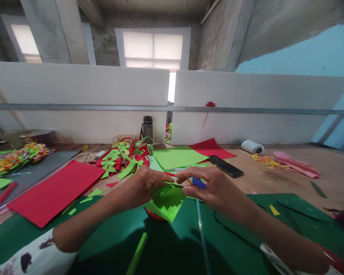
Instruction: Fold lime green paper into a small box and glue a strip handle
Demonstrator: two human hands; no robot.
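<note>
My left hand [145, 185] is closed in a pinch on a folded light green paper piece [167, 200] held above the dark green mat [109, 236]. My right hand [208, 187] is closed too; its forefinger and thumb meet the left fingers at the paper's top edge, and a small blue object [199, 183] sits under its fingers. A clear thin strip [202, 233] runs down from that blue object. Something red [154, 216] shows just under the green paper.
A red sheet [55, 191] lies at the left, a light green sheet [177, 156] and another red sheet [210, 149] behind my hands. A heap of green and red paper bows [123, 156], a black phone [226, 166], a bottle [148, 128], a white roll [251, 146].
</note>
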